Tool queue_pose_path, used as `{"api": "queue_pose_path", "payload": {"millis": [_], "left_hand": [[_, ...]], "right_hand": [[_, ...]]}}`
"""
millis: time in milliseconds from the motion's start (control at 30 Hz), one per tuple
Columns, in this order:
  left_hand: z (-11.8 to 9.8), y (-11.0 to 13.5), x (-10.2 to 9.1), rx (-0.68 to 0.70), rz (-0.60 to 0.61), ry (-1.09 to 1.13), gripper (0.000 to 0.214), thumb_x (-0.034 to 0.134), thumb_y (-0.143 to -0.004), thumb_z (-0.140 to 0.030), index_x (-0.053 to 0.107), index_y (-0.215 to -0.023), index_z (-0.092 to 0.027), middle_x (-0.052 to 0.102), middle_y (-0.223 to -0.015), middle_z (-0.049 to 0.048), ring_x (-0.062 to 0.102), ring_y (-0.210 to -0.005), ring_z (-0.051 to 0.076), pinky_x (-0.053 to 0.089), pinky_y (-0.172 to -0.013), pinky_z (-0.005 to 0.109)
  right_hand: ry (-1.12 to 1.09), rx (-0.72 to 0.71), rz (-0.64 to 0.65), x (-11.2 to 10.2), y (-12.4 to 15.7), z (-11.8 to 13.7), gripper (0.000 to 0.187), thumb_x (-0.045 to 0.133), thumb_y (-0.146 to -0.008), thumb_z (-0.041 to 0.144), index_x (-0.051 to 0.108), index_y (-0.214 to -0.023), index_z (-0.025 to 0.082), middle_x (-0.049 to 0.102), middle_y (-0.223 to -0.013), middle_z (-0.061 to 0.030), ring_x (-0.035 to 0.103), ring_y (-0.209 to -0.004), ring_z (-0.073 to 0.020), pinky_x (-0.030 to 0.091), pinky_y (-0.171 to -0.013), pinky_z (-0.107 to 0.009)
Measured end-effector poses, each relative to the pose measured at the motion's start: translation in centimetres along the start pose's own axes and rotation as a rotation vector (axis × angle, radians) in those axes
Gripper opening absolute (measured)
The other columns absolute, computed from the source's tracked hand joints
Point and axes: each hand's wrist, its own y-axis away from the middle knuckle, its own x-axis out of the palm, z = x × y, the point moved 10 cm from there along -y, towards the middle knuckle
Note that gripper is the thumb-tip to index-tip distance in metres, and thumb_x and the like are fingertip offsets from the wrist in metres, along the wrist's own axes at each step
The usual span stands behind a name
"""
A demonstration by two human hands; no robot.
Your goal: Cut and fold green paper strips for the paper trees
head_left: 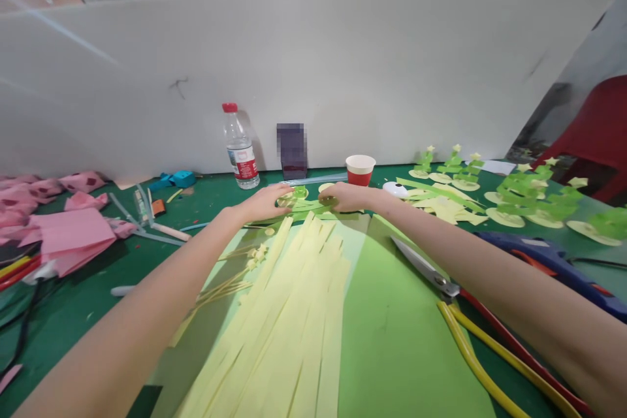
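Observation:
Both my arms reach forward over the green table. My left hand (264,201) rests fingers-down on a small green paper piece on a yellow disc (298,193), pinching it. My right hand (343,197) presses closed fingers on green paper strips (313,207) next to it. In front of me lie many pale yellow paper strips (289,313) fanned over a green sheet (392,326). Thin yellow sticks with small stars (245,268) lie under my left forearm.
Scissors (431,271) with yellow and red handles lie right. A blue glue gun (553,261), finished green paper trees (529,199), a red paper cup (360,170), a water bottle (240,147), pink paper (68,228) at left and a white board wall (343,65) behind.

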Motion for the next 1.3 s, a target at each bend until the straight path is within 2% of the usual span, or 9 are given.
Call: {"api": "queue_pose_path", "payload": {"millis": [133,333,700,833,967,1033,1133,1233,1300], "left_hand": [[-0.4,-0.5,0.6,0.039,0.036,-0.020,0.031,0.051,-0.086,-0.029,0.050,-0.114,-0.016,0.053,-0.115,0.0087,0.055,-0.097,0.021,0.047,-0.081,0.042],[-0.3,-0.2,1.2,0.052,0.087,-0.027,0.026,0.050,-0.087,-0.029,0.053,-0.109,-0.016,0.056,-0.110,0.0077,0.057,-0.092,0.020,0.048,-0.078,0.039],[-0.2,0.2,1.1,0.006,0.066,0.030,0.026,0.050,-0.087,-0.029,0.053,-0.109,-0.016,0.055,-0.111,0.0077,0.057,-0.092,0.019,0.049,-0.078,0.039],[0.4,0.8,0.1,-0.053,0.007,0.034,0.026,0.050,-0.087,-0.029,0.053,-0.110,-0.016,0.055,-0.112,0.0081,0.056,-0.094,0.020,0.048,-0.080,0.040],[0.0,1.7,-2.3,-0.137,-0.123,0.033,0.027,0.050,-0.086,-0.030,0.053,-0.110,-0.016,0.054,-0.113,0.0080,0.056,-0.095,0.020,0.048,-0.080,0.041],[-1.9,2.4,-3.7,-0.141,-0.186,0.045,0.024,0.050,-0.087,-0.028,0.054,-0.108,-0.017,0.055,-0.112,0.0079,0.055,-0.096,0.020,0.047,-0.082,0.041],[-8.0,4.2,-4.4,-0.048,-0.212,0.084,0.025,0.038,-0.086,-0.011,0.060,-0.095,-0.016,0.061,-0.103,0.0085,0.054,-0.101,0.020,0.044,-0.089,0.038],[-16.5,7.3,-2.6,0.154,-0.128,0.138,0.025,0.042,-0.080,-0.009,0.063,-0.090,-0.019,0.066,-0.092,0.0033,0.059,-0.086,0.016,0.049,-0.079,0.028],[-21.1,9.9,-0.7,0.257,-0.096,0.149,0.026,0.044,-0.076,-0.010,0.064,-0.088,-0.021,0.067,-0.085,0.0027,0.060,-0.078,0.016,0.051,-0.072,0.028]], "right_hand": [[0.013,-0.015,-0.033,0.0,0.1,0.2,0.026,0.050,-0.087,0.028,0.053,-0.108,0.015,0.055,-0.110,-0.0074,0.056,-0.094,-0.0177,0.048,-0.079,-0.038],[0.046,0.055,-0.059,-0.6,1.4,-0.7,0.024,0.049,-0.087,0.029,0.054,-0.106,0.014,0.057,-0.106,-0.0068,0.057,-0.091,-0.0168,0.048,-0.078,-0.037],[0.052,0.229,-0.112,-1.2,4.4,-5.0,0.028,0.049,-0.087,0.029,0.052,-0.111,0.016,0.054,-0.112,-0.0079,0.055,-0.096,-0.0184,0.047,-0.080,-0.039],[0.053,0.302,-0.142,-1.0,5.5,-6.0,0.032,0.050,-0.086,0.029,0.050,-0.115,0.016,0.050,-0.118,-0.0090,0.052,-0.102,-0.0210,0.045,-0.084,-0.043],[-0.004,0.361,-0.133,-0.1,6.2,-6.6,0.029,0.050,-0.086,0.029,0.051,-0.112,0.015,0.053,-0.114,-0.0082,0.054,-0.097,-0.0192,0.047,-0.081,-0.040],[-0.045,0.373,-0.136,0.2,6.2,-6.6,0.027,0.049,-0.087,0.029,0.053,-0.109,0.015,0.055,-0.110,-0.0076,0.056,-0.093,-0.0177,0.048,-0.079,-0.038],[-0.094,0.371,-0.188,-0.3,6.4,-6.1,0.029,0.049,-0.087,0.029,0.051,-0.112,0.015,0.054,-0.112,-0.0079,0.055,-0.095,-0.0182,0.048,-0.080,-0.039],[-0.102,0.391,-0.243,-1.1,7.4,-5.8,0.031,0.049,-0.087,0.029,0.050,-0.115,0.016,0.051,-0.118,-0.0087,0.053,-0.100,-0.0201,0.046,-0.083,-0.041],[-0.105,0.425,-0.236,-1.0,8.6,-5.9,0.030,0.049,-0.087,0.029,0.051,-0.113,0.016,0.052,-0.116,-0.0084,0.053,-0.099,-0.0197,0.046,-0.083,-0.041]]}}
